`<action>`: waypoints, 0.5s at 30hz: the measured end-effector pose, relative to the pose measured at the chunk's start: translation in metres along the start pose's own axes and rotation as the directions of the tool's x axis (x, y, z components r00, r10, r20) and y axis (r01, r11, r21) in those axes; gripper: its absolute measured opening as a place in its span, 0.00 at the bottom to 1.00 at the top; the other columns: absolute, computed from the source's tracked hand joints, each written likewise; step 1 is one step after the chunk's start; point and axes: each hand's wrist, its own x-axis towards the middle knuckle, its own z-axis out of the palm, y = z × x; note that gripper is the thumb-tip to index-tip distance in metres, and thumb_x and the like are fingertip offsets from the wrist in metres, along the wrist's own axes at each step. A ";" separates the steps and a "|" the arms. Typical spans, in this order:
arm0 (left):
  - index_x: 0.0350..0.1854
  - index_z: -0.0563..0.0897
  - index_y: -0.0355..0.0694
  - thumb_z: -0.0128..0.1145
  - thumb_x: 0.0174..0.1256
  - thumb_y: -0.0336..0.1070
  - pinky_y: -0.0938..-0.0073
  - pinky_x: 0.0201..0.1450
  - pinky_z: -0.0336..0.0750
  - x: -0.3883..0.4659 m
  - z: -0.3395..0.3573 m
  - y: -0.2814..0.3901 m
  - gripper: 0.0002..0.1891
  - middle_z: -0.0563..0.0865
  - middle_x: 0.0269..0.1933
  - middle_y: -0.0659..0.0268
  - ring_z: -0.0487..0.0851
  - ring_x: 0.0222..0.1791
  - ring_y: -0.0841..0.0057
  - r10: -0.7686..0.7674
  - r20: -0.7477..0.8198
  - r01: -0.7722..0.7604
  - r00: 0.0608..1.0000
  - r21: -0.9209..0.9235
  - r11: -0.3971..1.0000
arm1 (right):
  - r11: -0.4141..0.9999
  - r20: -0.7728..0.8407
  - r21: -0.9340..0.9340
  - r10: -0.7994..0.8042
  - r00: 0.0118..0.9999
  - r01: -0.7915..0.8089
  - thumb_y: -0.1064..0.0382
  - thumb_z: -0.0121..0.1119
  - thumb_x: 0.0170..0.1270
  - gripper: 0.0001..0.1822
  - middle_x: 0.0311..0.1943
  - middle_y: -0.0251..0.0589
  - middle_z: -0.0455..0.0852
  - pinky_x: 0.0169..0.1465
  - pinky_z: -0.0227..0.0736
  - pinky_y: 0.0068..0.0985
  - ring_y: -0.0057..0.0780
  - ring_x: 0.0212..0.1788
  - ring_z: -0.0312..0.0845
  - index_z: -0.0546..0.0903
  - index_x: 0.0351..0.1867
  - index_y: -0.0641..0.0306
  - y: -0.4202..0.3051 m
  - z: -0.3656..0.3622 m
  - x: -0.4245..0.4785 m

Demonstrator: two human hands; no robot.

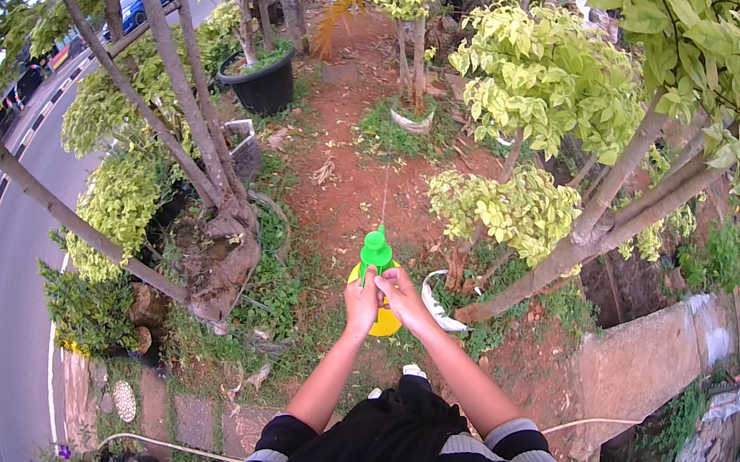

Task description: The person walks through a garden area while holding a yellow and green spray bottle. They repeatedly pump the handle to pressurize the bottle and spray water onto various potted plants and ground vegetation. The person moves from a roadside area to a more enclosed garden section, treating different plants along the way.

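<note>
A pressure sprayer with a green pump head (377, 252) and a yellow tank (387, 323) is held out in front of me, its nozzle pointing away. My left hand (362, 300) grips the green part from the left, thumb uppermost. Against its other side is my right hand (404, 300), with the fingers meeting the left hand near the handle. The hands hide part of the tank and the trigger area. From the nozzle a thin jet of liquid (386, 186) runs towards a slim shrub (413, 56) standing in a white grow bag (410, 121).
Yellow-green shrubs (508, 206) and a leaning trunk (536, 283) stand right. On the left are a multi-stemmed tree (228, 208), a black pot (261, 85) and a road (28, 235) with a blue car (140, 6). A hose (176, 447) crosses the paving behind.
</note>
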 end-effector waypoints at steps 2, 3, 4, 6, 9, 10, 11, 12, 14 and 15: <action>0.17 0.72 0.38 0.42 0.65 0.45 0.82 0.14 0.60 0.000 0.001 -0.003 0.20 0.70 0.12 0.73 0.67 0.12 0.87 -0.006 0.010 0.007 1.000 -0.008 1.000 | 1.000 -0.005 0.005 0.005 1.000 -0.005 0.56 0.49 0.61 0.17 0.33 0.40 0.72 0.33 0.67 0.20 0.21 0.30 0.70 0.65 0.41 0.70 -0.002 -0.001 -0.003; 0.17 0.72 0.38 0.43 0.65 0.45 0.82 0.14 0.60 -0.002 0.003 -0.001 0.19 0.70 0.12 0.73 0.67 0.12 0.87 -0.014 0.025 0.014 1.000 -0.017 1.000 | 1.000 -0.011 0.012 0.006 1.000 -0.006 0.56 0.49 0.61 0.17 0.33 0.40 0.72 0.33 0.67 0.20 0.21 0.30 0.70 0.65 0.41 0.70 -0.002 -0.002 -0.004; 0.17 0.72 0.38 0.43 0.65 0.44 0.82 0.14 0.60 -0.003 0.005 0.000 0.19 0.70 0.12 0.73 0.66 0.12 0.87 -0.021 0.040 0.022 0.999 -0.025 0.999 | 1.000 -0.017 0.020 0.007 1.000 -0.007 0.57 0.49 0.61 0.17 0.33 0.41 0.72 0.32 0.67 0.19 0.21 0.30 0.70 0.65 0.41 0.70 -0.003 -0.004 -0.006; 0.18 0.72 0.38 0.43 0.65 0.45 0.82 0.14 0.60 -0.003 0.008 -0.001 0.19 0.70 0.12 0.73 0.66 0.12 0.88 -0.023 0.055 0.026 0.998 -0.052 0.998 | 1.000 -0.033 0.014 0.003 0.999 -0.002 0.57 0.49 0.61 0.17 0.32 0.40 0.72 0.32 0.67 0.19 0.21 0.29 0.70 0.65 0.41 0.69 -0.004 -0.007 -0.007; 0.19 0.73 0.38 0.43 0.65 0.45 0.83 0.14 0.59 -0.003 0.013 0.000 0.18 0.70 0.13 0.73 0.66 0.12 0.88 -0.017 0.066 0.019 0.998 -0.038 0.999 | 0.999 -0.033 0.034 0.009 0.999 -0.008 0.56 0.50 0.61 0.16 0.33 0.40 0.70 0.32 0.67 0.21 0.22 0.30 0.69 0.65 0.41 0.67 -0.002 -0.012 -0.007; 0.20 0.73 0.38 0.43 0.65 0.45 0.83 0.14 0.59 -0.004 0.015 0.001 0.18 0.70 0.13 0.73 0.66 0.12 0.88 -0.013 0.068 0.014 0.998 -0.024 1.000 | 0.999 -0.029 0.045 0.012 1.000 -0.011 0.55 0.50 0.61 0.16 0.33 0.39 0.69 0.32 0.67 0.22 0.22 0.31 0.69 0.65 0.41 0.65 -0.001 -0.014 -0.007; 0.20 0.73 0.38 0.42 0.65 0.45 0.83 0.14 0.60 -0.004 0.016 0.001 0.18 0.70 0.13 0.73 0.66 0.12 0.88 -0.016 0.073 0.018 0.997 -0.026 0.999 | 0.999 -0.031 0.043 0.013 0.999 -0.011 0.56 0.50 0.61 0.16 0.33 0.39 0.69 0.32 0.67 0.22 0.22 0.31 0.69 0.65 0.41 0.65 0.000 -0.016 -0.006; 0.21 0.74 0.38 0.42 0.65 0.45 0.83 0.14 0.60 -0.003 0.017 0.001 0.18 0.70 0.13 0.73 0.66 0.12 0.88 -0.018 0.078 0.021 0.997 -0.029 0.999 | 0.999 -0.032 0.042 0.013 0.999 -0.012 0.56 0.50 0.61 0.15 0.33 0.39 0.69 0.32 0.67 0.22 0.22 0.31 0.69 0.65 0.41 0.65 -0.001 -0.017 -0.006; 0.21 0.74 0.38 0.42 0.65 0.45 0.83 0.15 0.61 -0.002 0.019 -0.001 0.18 0.70 0.13 0.73 0.67 0.13 0.87 -0.022 0.086 0.026 0.996 -0.035 0.999 | 0.999 -0.057 0.041 0.000 0.998 0.002 0.57 0.50 0.61 0.15 0.32 0.39 0.70 0.32 0.68 0.21 0.22 0.30 0.69 0.65 0.40 0.66 -0.002 -0.019 -0.006; 0.21 0.74 0.38 0.42 0.65 0.45 0.83 0.15 0.61 -0.001 0.020 -0.002 0.18 0.70 0.13 0.73 0.67 0.13 0.87 -0.023 0.088 0.027 0.996 -0.038 0.999 | 0.999 -0.079 0.041 -0.014 0.997 0.017 0.57 0.50 0.61 0.15 0.31 0.39 0.71 0.31 0.68 0.20 0.22 0.29 0.70 0.65 0.40 0.67 -0.003 -0.018 -0.007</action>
